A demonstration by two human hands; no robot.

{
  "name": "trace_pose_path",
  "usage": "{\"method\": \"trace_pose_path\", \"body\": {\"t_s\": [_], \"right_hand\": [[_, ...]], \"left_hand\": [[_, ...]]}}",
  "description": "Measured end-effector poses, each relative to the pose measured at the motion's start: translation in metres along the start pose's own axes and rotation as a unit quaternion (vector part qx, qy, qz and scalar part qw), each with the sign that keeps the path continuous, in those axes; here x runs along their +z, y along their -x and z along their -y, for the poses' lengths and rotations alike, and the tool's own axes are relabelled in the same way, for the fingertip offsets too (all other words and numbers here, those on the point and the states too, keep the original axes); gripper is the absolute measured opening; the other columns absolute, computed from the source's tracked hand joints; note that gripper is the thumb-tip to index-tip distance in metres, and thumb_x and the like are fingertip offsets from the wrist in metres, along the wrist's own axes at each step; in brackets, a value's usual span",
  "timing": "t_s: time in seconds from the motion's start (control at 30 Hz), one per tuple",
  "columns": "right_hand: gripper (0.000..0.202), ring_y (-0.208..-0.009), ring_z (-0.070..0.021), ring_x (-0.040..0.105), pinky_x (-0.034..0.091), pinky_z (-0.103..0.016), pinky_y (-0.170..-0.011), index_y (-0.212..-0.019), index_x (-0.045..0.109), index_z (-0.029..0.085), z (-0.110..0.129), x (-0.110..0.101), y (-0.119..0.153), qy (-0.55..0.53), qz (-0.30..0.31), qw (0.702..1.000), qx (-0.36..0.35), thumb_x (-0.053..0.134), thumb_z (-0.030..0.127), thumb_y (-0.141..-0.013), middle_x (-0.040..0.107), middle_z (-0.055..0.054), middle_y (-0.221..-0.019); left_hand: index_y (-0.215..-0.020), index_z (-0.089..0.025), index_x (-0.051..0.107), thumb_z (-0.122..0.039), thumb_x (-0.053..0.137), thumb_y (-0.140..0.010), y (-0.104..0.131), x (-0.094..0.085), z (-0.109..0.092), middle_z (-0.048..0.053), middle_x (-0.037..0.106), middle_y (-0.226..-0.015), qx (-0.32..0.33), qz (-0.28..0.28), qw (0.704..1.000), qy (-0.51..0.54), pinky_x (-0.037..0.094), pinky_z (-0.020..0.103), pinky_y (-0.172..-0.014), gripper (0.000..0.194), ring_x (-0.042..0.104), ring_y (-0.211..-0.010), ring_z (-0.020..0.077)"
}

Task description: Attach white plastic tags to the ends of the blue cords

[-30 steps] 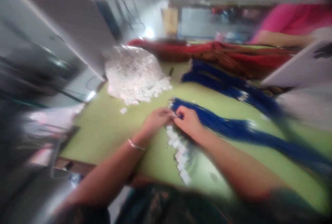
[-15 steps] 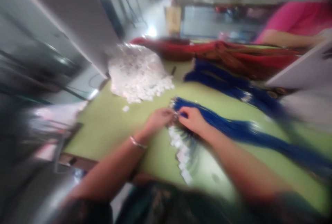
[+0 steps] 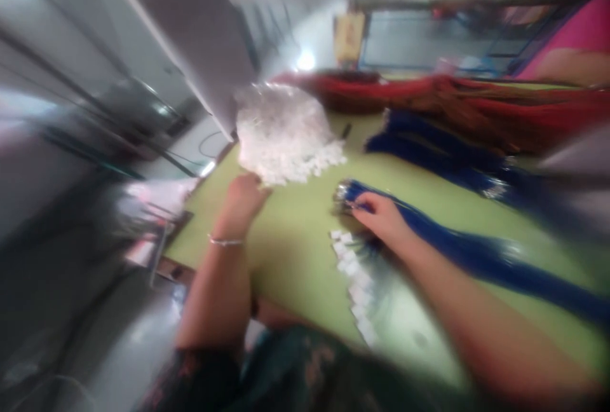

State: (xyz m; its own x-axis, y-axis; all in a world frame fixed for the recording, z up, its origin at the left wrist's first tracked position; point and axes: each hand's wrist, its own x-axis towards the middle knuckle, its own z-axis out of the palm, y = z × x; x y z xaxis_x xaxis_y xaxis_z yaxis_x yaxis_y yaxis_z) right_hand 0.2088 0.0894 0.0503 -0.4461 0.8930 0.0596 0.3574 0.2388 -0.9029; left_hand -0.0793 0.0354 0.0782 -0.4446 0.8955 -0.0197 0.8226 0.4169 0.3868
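My left hand is at the near left edge of a pile of small white plastic pieces, which spill from a clear plastic bag. Its fingertips are blurred and partly hidden, so I cannot make out whether they hold a piece. My right hand is closed in a pinch on a blue wire, beside the metal-tipped ends of a long blue wire bundle. Below it, a slanting row of white connectors lies on the green table, with wires running from them.
Another blue wire bundle lies farther back on the right. Behind it stretches a long heap of red and brown wires. A person in a pink sleeve is at the far right. A grey panel stands at the back left.
My left hand has left my right hand and moved left to the white pile. My right hand stays by the blue bundle's ends. The whole view has shifted, with things appearing farther right.
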Motion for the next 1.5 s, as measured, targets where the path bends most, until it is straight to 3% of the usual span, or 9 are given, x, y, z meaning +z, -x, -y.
{"method": "trace_pose_path", "body": {"t_s": [0.17,0.33,0.47,0.6,0.67,0.77,0.9,1.1,1.5], "right_hand": [[0.010,-0.061,-0.0129,0.052,0.041,-0.024,-0.059,-0.068,0.062,0.016,0.001,0.003,0.001,0.035,-0.013,0.999,-0.009,0.059,0.026,-0.069,0.063,-0.001,-0.066],[0.011,-0.061,-0.0120,0.049,0.039,-0.024,-0.059,-0.067,0.062,0.016,0.001,0.002,0.001,0.035,-0.026,0.999,-0.003,0.061,0.027,-0.069,0.062,-0.001,-0.066],[0.009,-0.060,-0.0115,0.049,0.040,-0.023,-0.060,-0.067,0.061,0.016,0.002,0.003,0.002,0.009,-0.043,0.999,-0.008,0.060,0.025,-0.068,0.061,0.000,-0.065],[0.009,-0.061,-0.0120,0.051,0.042,-0.024,-0.062,-0.067,0.060,0.017,0.004,0.006,0.005,-0.007,-0.064,0.998,-0.021,0.058,0.025,-0.069,0.062,0.000,-0.065],[0.009,-0.062,-0.0126,0.052,0.042,-0.024,-0.062,-0.067,0.060,0.017,0.003,0.007,0.006,-0.002,-0.069,0.997,-0.030,0.057,0.025,-0.069,0.063,0.000,-0.065],[0.009,-0.064,-0.0133,0.054,0.043,-0.024,-0.063,-0.068,0.061,0.017,0.001,0.010,0.007,0.009,-0.073,0.997,-0.037,0.058,0.025,-0.070,0.065,0.000,-0.067],[0.008,-0.064,-0.0134,0.055,0.043,-0.024,-0.062,-0.070,0.061,0.017,-0.001,0.011,0.007,0.034,-0.075,0.996,-0.032,0.058,0.025,-0.070,0.066,-0.001,-0.069],[0.007,-0.060,-0.0126,0.052,0.040,-0.023,-0.058,-0.068,0.060,0.017,0.003,0.010,0.008,0.045,-0.072,0.996,-0.014,0.057,0.024,-0.068,0.063,0.000,-0.064],[0.007,-0.062,-0.0134,0.053,0.041,-0.024,-0.060,-0.068,0.060,0.018,0.002,0.009,0.006,0.051,-0.066,0.996,-0.012,0.058,0.024,-0.067,0.064,0.000,-0.065]], "left_hand": [[-0.084,-0.012,0.070,-0.020,0.055,-0.072,-0.011,0.006,0.014,0.016,0.071,-0.090,-0.002,0.007,0.998,-0.058,0.047,0.036,-0.075,0.021,0.063,-0.084,0.0282],[-0.085,-0.017,0.074,-0.032,0.066,-0.070,0.003,0.012,-0.011,0.008,0.073,-0.085,0.059,0.046,0.984,0.159,0.048,0.032,-0.073,0.023,0.065,-0.080,0.0236],[-0.090,-0.013,0.072,-0.038,0.076,-0.065,0.023,0.040,-0.051,0.006,0.069,-0.069,0.032,0.189,0.872,0.451,0.046,0.025,-0.056,0.036,0.058,-0.057,0.0126],[-0.080,-0.009,0.071,-0.028,0.078,-0.066,0.038,0.069,-0.082,0.008,0.070,-0.075,-0.019,0.281,0.729,0.624,0.050,0.022,-0.066,0.025,0.060,-0.064,0.0097],[-0.080,-0.009,0.071,-0.023,0.076,-0.069,0.041,0.076,-0.088,0.009,0.070,-0.078,-0.020,0.298,0.684,0.666,0.051,0.022,-0.070,0.019,0.062,-0.068,0.0105],[-0.085,-0.009,0.072,-0.018,0.073,-0.072,0.042,0.078,-0.089,0.009,0.070,-0.080,-0.022,0.307,0.649,0.695,0.052,0.023,-0.073,0.016,0.063,-0.071,0.0114],[-0.085,-0.009,0.072,-0.019,0.074,-0.072,0.043,0.079,-0.086,0.010,0.072,-0.084,-0.017,0.303,0.657,0.690,0.052,0.025,-0.078,0.017,0.065,-0.075,0.0129],[-0.083,-0.013,0.073,-0.029,0.078,-0.068,0.041,0.088,-0.078,0.008,0.073,-0.084,0.021,0.212,0.743,0.635,0.051,0.030,-0.083,0.023,0.066,-0.077,0.0142],[-0.081,-0.013,0.072,-0.032,0.079,-0.066,0.044,0.087,-0.079,0.008,0.073,-0.084,0.025,0.208,0.763,0.612,0.051,0.031,-0.083,0.025,0.065,-0.077,0.0146]]}}
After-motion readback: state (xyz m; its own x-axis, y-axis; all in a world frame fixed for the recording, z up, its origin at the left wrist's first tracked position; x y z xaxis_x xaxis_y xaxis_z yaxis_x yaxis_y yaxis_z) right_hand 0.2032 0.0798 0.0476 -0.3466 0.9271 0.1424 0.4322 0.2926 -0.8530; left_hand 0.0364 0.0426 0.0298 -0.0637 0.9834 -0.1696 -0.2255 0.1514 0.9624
